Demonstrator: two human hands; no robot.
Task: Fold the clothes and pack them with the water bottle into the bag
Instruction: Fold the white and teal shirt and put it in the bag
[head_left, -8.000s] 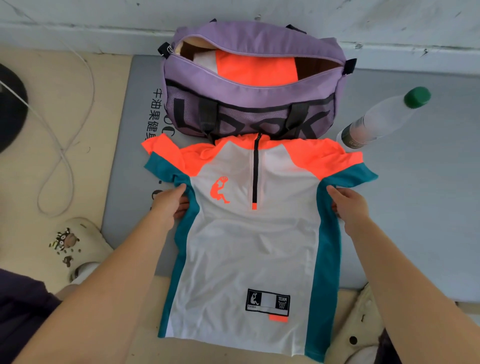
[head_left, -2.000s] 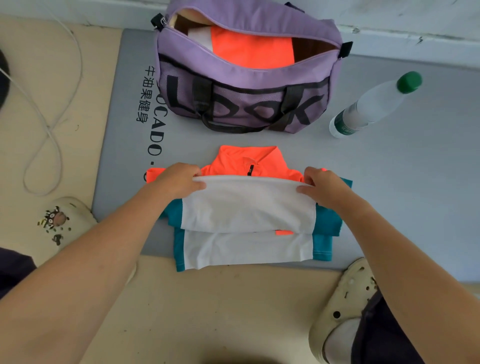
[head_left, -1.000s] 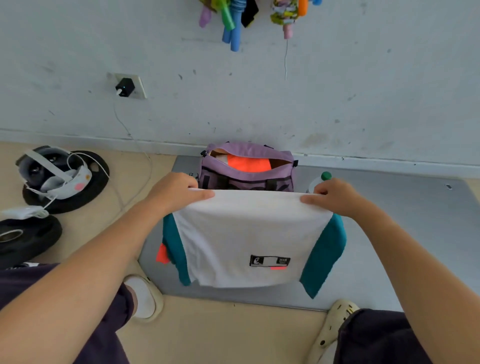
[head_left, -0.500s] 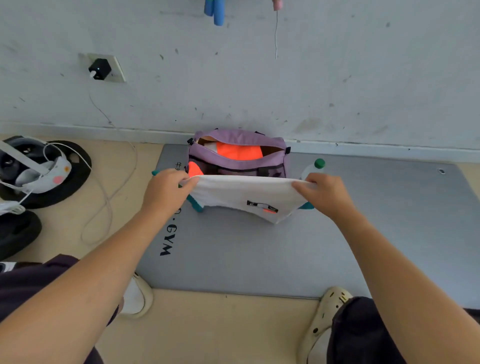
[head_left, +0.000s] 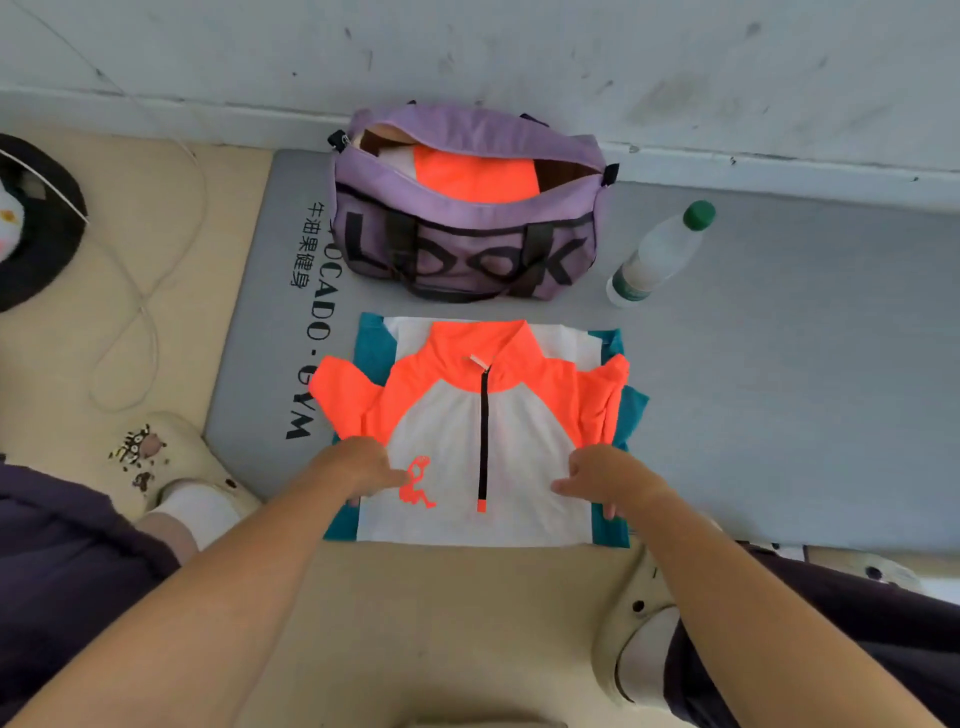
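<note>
pressed both hands, left hand (head_left: 358, 465) and right hand (head_left: 605, 480), fingers spread, on folded shirt (head_left: 483, 441); read "look" on bag (head_left: 467, 249) at 12 o'clock, "gym" on mat (head_left: 779, 364).

A bag (head_left: 467, 234) sits in the upper centre of the frame on a mat (head_left: 779, 374), against the wall (head_left: 519, 47), with a folded garment (head_left: 475, 174) inside it. A water bottle (head_left: 657, 254) lies on the mat just right of the bag. A folded shirt (head_left: 483, 431) lies below the bag at frame centre. The left hand (head_left: 358, 467) and right hand (head_left: 605, 478) rest on the shirt's lower part. A cable (head_left: 140, 312) lies at the left, a shoe (head_left: 171, 462) below it.
</note>
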